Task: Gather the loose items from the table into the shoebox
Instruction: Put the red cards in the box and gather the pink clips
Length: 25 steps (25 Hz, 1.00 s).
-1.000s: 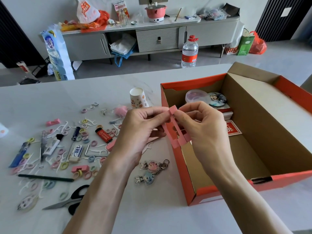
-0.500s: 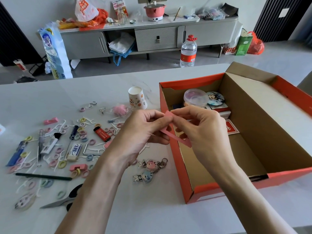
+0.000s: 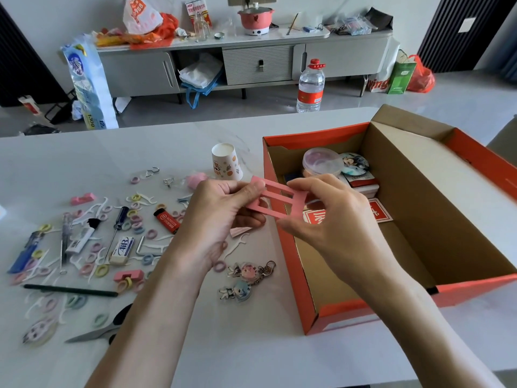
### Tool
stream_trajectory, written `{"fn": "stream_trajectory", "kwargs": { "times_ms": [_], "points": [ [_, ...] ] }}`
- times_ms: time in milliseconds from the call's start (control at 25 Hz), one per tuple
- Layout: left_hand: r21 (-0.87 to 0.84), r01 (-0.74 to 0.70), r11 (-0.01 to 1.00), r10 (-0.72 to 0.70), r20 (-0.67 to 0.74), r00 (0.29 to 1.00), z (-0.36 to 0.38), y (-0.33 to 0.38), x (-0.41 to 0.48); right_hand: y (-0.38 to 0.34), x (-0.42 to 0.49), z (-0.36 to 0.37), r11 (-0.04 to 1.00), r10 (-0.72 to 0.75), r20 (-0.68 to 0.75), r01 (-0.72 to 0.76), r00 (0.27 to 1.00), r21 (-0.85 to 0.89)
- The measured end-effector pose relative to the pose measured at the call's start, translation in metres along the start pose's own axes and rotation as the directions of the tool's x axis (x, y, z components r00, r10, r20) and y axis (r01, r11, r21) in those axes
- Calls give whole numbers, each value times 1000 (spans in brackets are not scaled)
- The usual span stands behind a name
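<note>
Left hand's (image 3: pixel 221 217) pink frame (image 3: pixel 277 198), edge-on before, now faces up

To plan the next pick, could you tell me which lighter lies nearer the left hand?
The red lighter, just beside the left hand; the blue lighter lies far off to the left.

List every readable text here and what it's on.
"AIR": eraser.
"1300": tissue pack.
"ving", partly cut off: white bag.
Too small or hidden to read: print on lighter, label on water bottle, red card in shoebox.
</note>
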<state>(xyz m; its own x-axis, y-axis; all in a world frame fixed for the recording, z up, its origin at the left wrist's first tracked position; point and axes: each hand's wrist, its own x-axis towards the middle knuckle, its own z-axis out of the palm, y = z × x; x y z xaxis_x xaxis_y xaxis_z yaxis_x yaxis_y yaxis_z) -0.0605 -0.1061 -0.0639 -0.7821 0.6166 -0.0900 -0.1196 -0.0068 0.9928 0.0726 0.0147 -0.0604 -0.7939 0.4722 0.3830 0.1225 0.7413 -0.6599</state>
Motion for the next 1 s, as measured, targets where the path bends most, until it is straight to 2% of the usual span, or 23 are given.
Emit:
{"fn": "stream_trajectory", "kwargs": {
  "times_ms": [200, 440, 800, 920, 1000],
  "points": [
    [32, 33, 999, -34, 24, 999, 1, -4, 0, 2, -3, -4, 981, -70, 56, 79, 996, -179],
    [11, 84, 996, -85, 35, 996, -4, -6, 1, 1, -2, 0, 979, -98, 57, 106, 994, -174],
    [6, 55, 998, -56, 52, 997, 1, -7, 2, -1, -2, -2, 962, -112, 51, 121, 992, -245],
    [3, 30, 1000, -30, 72, 997, 5, -7, -1, 3, -1, -8, 959, -38, 20, 42, 999, -279],
    [54, 22, 998, -24, 36, 999, 9, -11, -2, 17, 6, -20, 953, 118, -14, -117, 993, -280]
  ]
}}
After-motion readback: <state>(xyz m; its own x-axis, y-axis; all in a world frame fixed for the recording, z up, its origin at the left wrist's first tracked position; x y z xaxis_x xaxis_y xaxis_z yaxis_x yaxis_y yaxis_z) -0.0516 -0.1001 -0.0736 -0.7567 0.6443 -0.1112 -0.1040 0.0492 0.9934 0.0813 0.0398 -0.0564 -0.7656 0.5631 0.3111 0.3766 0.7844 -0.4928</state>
